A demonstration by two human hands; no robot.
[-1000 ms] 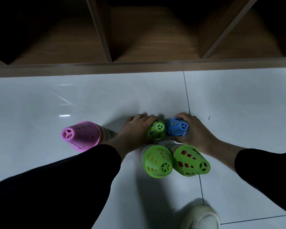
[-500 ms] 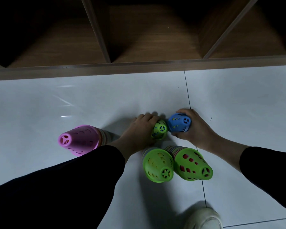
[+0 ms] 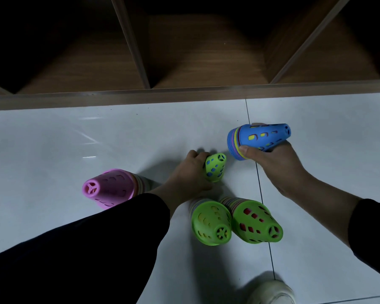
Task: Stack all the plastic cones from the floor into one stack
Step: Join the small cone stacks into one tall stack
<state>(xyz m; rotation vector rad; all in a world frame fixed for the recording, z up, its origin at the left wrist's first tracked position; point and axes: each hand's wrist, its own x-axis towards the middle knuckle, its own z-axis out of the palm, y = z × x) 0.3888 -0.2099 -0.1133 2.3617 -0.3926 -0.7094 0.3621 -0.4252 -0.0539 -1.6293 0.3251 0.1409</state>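
Observation:
Several stacks of perforated plastic cones stand on the white tiled floor. My right hand (image 3: pixel 276 165) grips a blue-topped cone stack (image 3: pixel 259 138), lifted off the floor and tipped on its side with its tip pointing right. My left hand (image 3: pixel 189 172) holds a small green-topped stack (image 3: pixel 215 167) that stands on the floor, leaning a little. Nearer to me stand a green-topped stack (image 3: pixel 211 224) and beside it a green-topped stack with red showing through its holes (image 3: pixel 257 222). A pink-topped stack (image 3: pixel 110 189) stands to the left.
A wooden shelf unit (image 3: pixel 184 95) with open compartments runs along the far edge of the floor. My white shoe (image 3: pixel 272 292) shows at the bottom, right of centre. Bare tile (image 3: pixel 42 150) stretches to the left and to the far right.
My right hand has lifted the blue-topped stack off the floor, moved it up and right, and tipped it sideways. My left hand stays on the small green-topped stack.

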